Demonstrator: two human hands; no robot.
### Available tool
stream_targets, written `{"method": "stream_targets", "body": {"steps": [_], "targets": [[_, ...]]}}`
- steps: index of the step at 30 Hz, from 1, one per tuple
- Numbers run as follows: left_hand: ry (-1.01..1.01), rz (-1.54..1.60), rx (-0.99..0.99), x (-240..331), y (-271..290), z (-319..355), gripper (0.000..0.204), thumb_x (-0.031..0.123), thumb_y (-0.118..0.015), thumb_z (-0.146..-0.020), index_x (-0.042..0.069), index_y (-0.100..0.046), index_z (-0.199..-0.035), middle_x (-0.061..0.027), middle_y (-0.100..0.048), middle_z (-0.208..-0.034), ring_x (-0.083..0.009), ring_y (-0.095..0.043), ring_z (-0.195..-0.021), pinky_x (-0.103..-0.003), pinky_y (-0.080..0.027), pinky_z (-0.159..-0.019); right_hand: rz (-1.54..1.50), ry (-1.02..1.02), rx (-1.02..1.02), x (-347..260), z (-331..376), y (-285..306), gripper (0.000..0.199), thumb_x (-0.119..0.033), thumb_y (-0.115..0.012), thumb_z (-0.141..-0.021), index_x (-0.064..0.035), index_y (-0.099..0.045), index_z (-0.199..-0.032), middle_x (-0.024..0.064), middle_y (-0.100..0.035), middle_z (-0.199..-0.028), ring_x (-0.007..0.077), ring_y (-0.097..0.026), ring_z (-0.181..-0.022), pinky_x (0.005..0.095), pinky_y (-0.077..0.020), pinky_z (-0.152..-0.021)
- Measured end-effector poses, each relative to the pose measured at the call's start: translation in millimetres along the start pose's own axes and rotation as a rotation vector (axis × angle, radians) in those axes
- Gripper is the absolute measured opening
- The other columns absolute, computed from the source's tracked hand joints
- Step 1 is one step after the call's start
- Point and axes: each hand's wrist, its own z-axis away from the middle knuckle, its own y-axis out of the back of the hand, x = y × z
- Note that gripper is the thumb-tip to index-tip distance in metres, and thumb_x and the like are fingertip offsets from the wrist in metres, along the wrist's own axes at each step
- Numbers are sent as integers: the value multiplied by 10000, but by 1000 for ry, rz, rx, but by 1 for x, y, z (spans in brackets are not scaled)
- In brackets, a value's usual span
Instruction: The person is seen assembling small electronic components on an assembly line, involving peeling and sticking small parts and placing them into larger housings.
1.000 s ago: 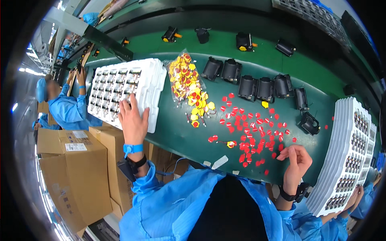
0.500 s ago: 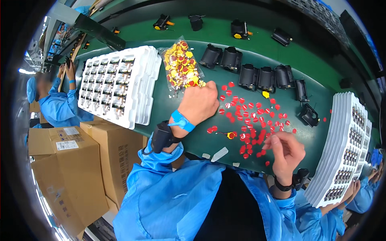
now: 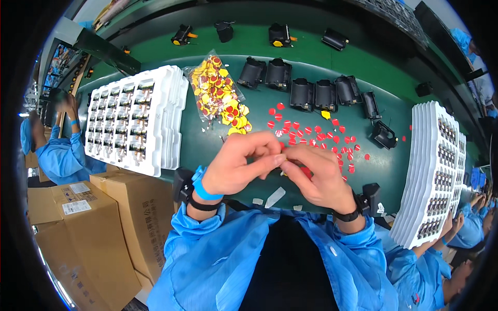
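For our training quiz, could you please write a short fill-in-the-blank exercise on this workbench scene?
1. The left hand and right hand meet above a scatter of small ____ stickers.
2. The belt under them is ____.
3. The clear bag holds red and ____ pieces.
4. The stack of white trays lies to the person's ____.

Missing words: red; green; yellow; left

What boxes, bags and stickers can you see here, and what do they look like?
Cardboard boxes: stacked at lower left beside the green table; brown, blocky.
White labels: small rectangles stuck on the top of the nearest box.
Clear plastic bag: lying on the table above the left hand; crinkly, full of yellow and red pieces.
Red round stickers: scattered loose on the table above the right hand.
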Motion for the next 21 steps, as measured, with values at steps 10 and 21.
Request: {"method": "stream_targets", "body": {"steps": [10, 21], "targets": [[-59, 246, -24, -23, -46, -1, 114, 86, -543, -998, -7, -593, -1042, -13, -607, -718, -45, -544, -636, -214, -381, -530, -1331, -728, 89, -2, 42, 13, 255, -151, -547, -1017, 29, -585, -840, 100, -592, -666, 140, -514, -462, 241, -350, -412], [-247, -226, 50, -28, -66, -12, 44, 11, -641, -863, -2, -644, -905, -46, -616, -668, -71, -570, -568, -255, -409, -495, -1491, -835, 235, 1, 59, 26, 236, -174, -534, -1012, -9, -554, -845, 76, -540, -677, 131, -439, -454, 255, -311, -420]]}}
